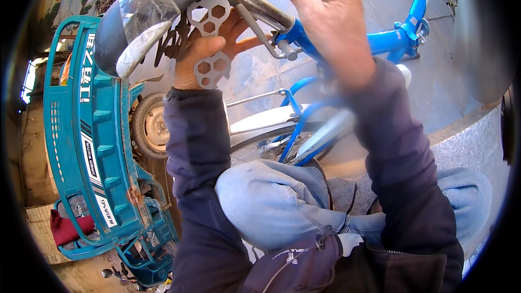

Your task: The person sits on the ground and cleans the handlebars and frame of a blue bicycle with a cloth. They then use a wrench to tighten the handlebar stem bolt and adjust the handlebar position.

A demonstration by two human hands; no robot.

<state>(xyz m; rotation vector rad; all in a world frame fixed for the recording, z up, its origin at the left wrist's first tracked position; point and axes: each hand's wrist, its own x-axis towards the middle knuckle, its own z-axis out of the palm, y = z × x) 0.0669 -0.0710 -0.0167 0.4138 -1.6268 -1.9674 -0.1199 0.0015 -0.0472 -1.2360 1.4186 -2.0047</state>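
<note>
My left hand (230,32) has its thumb across a flat grey multi-hole hex spanner (208,13), pinning it to the palm. The other left fingers spread behind it, close to the chrome seat post (260,5). That post runs from a dark saddle (116,32), partly covered in torn clear plastic, into the blue bicycle frame (380,42). A grey clamp lever (252,27) sits where post and frame meet. My right hand (331,21) is raised over the frame, fingers curled and thumb stretched out; its fingertips are partly hidden, so what it holds, if anything, does not show.
A teal cargo tricycle (108,146) with a tyre (152,122) stands to the left. Below my hands are the bicycle's white mudguard (266,119) and spoked wheel. My bent knee (266,195) is close to them. Grey paving (358,92) lies beyond, with a low ledge (467,141) at right.
</note>
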